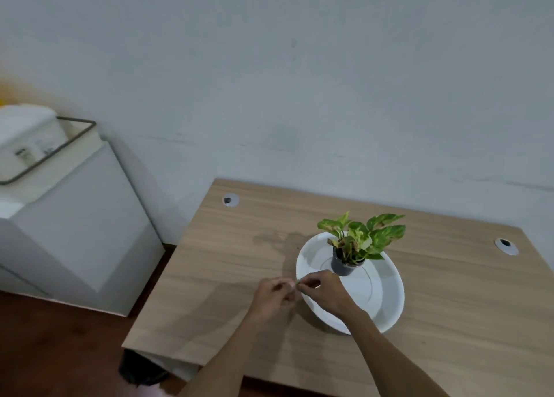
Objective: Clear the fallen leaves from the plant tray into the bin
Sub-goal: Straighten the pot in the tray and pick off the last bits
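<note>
A white round plant tray [386, 291] lies on the wooden table [227, 261], with a small dark pot [344, 266] of green variegated leaves [364, 234] standing in it. My right hand [325, 291] is over the tray's left rim, fingers pinched on a small green leaf [297, 282]. My left hand [274, 294] is just left of the rim, its fingertips meeting the same leaf. A dark bin [141, 369] shows on the floor under the table's front left corner, partly hidden by the tabletop.
A white cabinet [81, 231] stands to the left against the wall, with a wire-framed tray [51, 153] and white items on top. Two cable grommets [230, 200] [506, 246] sit in the tabletop. Reddish floor lies between cabinet and table.
</note>
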`<state>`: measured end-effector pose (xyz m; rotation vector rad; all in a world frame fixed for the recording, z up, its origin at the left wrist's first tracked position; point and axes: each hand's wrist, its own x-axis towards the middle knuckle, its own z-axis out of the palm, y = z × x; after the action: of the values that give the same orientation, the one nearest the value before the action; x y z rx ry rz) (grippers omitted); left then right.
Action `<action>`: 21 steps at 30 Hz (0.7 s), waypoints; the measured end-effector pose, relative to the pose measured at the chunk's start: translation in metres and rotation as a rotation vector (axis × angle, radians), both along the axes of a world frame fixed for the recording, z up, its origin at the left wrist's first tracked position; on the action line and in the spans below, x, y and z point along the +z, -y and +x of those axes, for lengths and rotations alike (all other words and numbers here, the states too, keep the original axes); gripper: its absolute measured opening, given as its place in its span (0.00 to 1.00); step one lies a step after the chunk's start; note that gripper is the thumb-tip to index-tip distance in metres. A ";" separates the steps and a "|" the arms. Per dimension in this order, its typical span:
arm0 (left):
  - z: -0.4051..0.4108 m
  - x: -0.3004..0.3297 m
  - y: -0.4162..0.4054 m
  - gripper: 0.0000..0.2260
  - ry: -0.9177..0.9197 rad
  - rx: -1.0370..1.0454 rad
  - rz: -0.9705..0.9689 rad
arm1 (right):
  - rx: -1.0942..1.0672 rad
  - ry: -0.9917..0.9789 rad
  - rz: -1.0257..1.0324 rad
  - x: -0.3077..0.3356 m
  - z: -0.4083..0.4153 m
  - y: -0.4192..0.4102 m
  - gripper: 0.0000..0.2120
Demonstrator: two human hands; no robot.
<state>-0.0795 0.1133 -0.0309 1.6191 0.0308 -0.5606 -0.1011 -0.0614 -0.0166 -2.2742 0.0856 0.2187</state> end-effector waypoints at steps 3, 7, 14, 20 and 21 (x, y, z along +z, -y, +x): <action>0.008 0.002 -0.027 0.04 -0.043 0.099 -0.062 | 0.052 0.012 0.002 0.009 0.014 -0.036 0.08; 0.018 -0.002 -0.068 0.04 -0.045 0.245 -0.068 | 0.146 -0.022 0.010 0.011 0.032 -0.083 0.06; 0.023 -0.008 -0.160 0.02 -0.032 0.534 -0.008 | 0.297 -0.043 0.013 0.002 0.065 -0.173 0.08; 0.018 -0.042 -0.268 0.05 -0.042 0.657 0.133 | 0.424 -0.060 -0.155 -0.035 0.090 -0.260 0.22; 0.016 -0.047 -0.284 0.05 -0.063 0.702 0.151 | 0.438 -0.052 -0.187 -0.043 0.091 -0.274 0.23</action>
<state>-0.0633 0.3978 -0.0775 1.6030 0.6749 -0.0628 -0.0097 0.2126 -0.0596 -2.4507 -0.3844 0.5169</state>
